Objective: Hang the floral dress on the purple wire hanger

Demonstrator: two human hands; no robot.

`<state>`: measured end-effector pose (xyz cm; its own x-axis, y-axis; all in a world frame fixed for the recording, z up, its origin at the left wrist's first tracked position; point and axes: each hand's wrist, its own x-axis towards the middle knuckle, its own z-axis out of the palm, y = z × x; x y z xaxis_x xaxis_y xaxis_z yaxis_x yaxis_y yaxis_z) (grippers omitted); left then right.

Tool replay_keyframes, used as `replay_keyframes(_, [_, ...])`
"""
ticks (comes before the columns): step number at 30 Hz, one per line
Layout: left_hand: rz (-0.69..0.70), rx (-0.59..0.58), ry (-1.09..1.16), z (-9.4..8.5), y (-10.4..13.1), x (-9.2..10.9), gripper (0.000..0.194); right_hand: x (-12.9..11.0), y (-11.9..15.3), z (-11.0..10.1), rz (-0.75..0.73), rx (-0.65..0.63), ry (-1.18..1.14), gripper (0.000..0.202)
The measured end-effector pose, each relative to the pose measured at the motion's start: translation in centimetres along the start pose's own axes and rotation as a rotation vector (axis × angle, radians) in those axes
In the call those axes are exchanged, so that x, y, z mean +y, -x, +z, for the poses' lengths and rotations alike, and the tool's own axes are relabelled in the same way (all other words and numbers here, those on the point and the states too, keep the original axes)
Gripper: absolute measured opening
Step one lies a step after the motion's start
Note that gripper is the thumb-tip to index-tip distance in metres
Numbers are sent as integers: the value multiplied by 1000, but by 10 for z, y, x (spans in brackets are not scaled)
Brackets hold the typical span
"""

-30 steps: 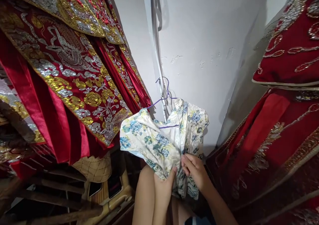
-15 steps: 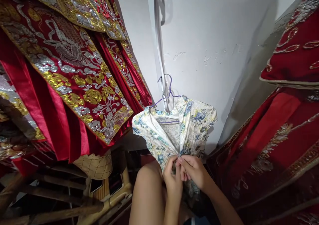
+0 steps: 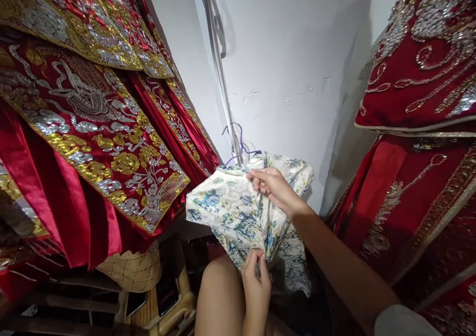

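Note:
A short-sleeved white blouse (image 3: 226, 202) with blue and green flowers hangs on a thin purple hanger (image 3: 241, 145) in front of me. Its front is drawn together along a line from the collar down. Low on that line, my left hand (image 3: 256, 276) pinches the cloth between thumb and fingers. My right hand (image 3: 273, 187) is up at the neckline, its thumb and forefinger closed together at the top of the front, seemingly on a zipper pull. The pull itself is too small and covered to make out.
Red costumes with gold and silver sequins (image 3: 126, 162) hang close on the left, and another beaded red garment (image 3: 409, 83) on the right. A pale metal pole (image 3: 219, 73) stands against the wall. Two phones, one of them a dark phone (image 3: 167, 296), lie on a bamboo chair at lower left.
My right hand has moved up from beside my left hand to the neckline. The blouse's open V-shaped front has closed. My left hand still grips low on the front. The view has shifted slightly.

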<state>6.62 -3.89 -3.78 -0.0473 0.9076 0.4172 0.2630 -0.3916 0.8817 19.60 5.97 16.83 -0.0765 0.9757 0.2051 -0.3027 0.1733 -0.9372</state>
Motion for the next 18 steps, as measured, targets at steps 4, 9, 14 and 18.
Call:
replay_keyframes(4, [-5, -40, 13, -4, -5, 1, 26, -3, 0, 6, -64, -29, 22, 31])
replay_keyframes(9, [15, -37, 83, -31, -50, 43, 25, 8, 16, 9, -125, -111, 131, 35])
replay_keyframes(14, [404, 69, -120, -57, -131, 120, 38, -6, 24, 8, -217, -135, 234, 31])
replay_keyframes(18, [619, -107, -361, -56, -163, 148, 22, 6, 18, 7, -289, -76, 179, 33])
